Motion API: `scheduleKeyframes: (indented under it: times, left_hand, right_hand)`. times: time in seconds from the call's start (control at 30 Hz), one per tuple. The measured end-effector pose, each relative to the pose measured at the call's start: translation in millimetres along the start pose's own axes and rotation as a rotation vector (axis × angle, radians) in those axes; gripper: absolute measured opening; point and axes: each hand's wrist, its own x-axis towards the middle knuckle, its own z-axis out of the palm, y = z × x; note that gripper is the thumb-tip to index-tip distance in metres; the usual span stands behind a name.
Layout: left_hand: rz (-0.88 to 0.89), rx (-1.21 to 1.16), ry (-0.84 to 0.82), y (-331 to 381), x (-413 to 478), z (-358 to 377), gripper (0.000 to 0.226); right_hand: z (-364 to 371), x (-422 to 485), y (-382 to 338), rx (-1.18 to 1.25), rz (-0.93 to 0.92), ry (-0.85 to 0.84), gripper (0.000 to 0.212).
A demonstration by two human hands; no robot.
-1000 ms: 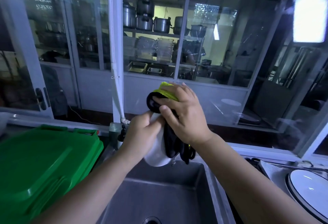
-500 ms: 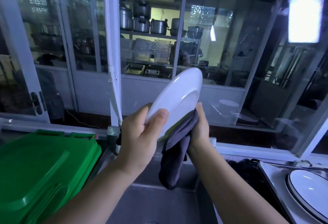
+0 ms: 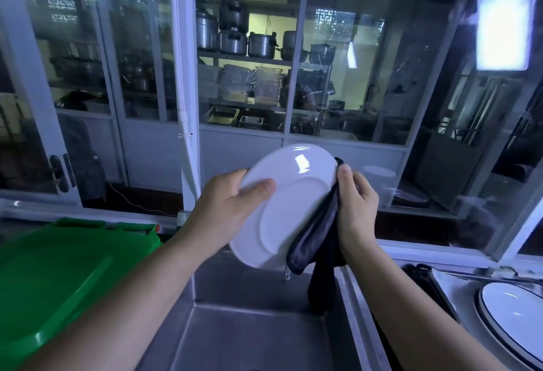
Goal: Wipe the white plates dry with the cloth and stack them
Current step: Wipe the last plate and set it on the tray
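Note:
A white plate is held tilted in the air above the steel sink. My left hand grips its left rim, thumb on the face. My right hand holds a dark cloth against the plate's right edge, thumb on top of the cloth. The cloth drapes down over the plate's lower right and hangs toward the sink. More white plates with a dark rim lie stacked at the right edge of the view.
A green plastic bin lid lies left of the sink. Glass partitions rise just behind the sink, with shelves of metal pots beyond. A tray holds the plates at right.
The plate went from being wrapped in the cloth to tilted face-up; the cloth slid to its right edge. Both hands lowered slightly and the plate turned flatter toward me.

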Motion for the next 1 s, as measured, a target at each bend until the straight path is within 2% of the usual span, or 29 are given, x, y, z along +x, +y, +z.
scheduleKeyframes:
  times: [0.07, 0.17, 0.2, 0.27, 0.37, 0.47, 0.63, 0.73, 0.77, 0.83, 0.93, 1.0]
  left_hand:
    - [0.026, 0.081, -0.021, 1, -2, 2, 0.043]
    - [0.051, 0.198, -0.057, 5, -1, 13, 0.037]
    - [0.055, 0.205, -0.066, 5, -1, 16, 0.038]
    - [0.083, 0.180, -0.057, 6, -4, 19, 0.043]
    - [0.156, 0.207, 0.029, 11, -9, 19, 0.045]
    - [0.197, 0.156, 0.127, 15, -13, 18, 0.044]
    - [0.280, 0.022, 0.266, 6, -23, 27, 0.040]
    - [0.292, -0.057, 0.332, -8, -30, 38, 0.020]
    - [0.271, -0.111, 0.294, -11, -33, 39, 0.015]
    - [0.179, -0.190, 0.152, -15, -35, 36, 0.019]
    - [-0.033, -0.207, -0.033, -11, -25, 22, 0.030]
    - [-0.139, -0.209, -0.042, -8, -15, 15, 0.030]
  right_hand:
    - [0, 3, -11, -0.167, -0.200, -0.097, 0.035]
    - [8, 5, -28, -0.482, -0.582, -0.281, 0.018]
    - [11, 5, -31, -0.565, -0.674, -0.319, 0.022]
    - [14, 7, -34, -0.594, -0.745, -0.335, 0.028]
    - [13, 11, -33, -0.408, -0.613, -0.278, 0.018]
    - [11, 12, -26, -0.140, -0.222, -0.163, 0.035]
    - [9, 0, -2, 0.219, 0.319, -0.042, 0.033]
    - [14, -14, 9, 0.428, 0.609, -0.024, 0.038]
    - [14, -16, 10, 0.458, 0.631, 0.002, 0.036]
    - [9, -13, 10, 0.403, 0.607, 0.066, 0.036]
    - [-3, -2, 10, 0.198, 0.450, 0.101, 0.038]
    - [-5, -1, 9, 0.050, 0.317, 0.070, 0.034]
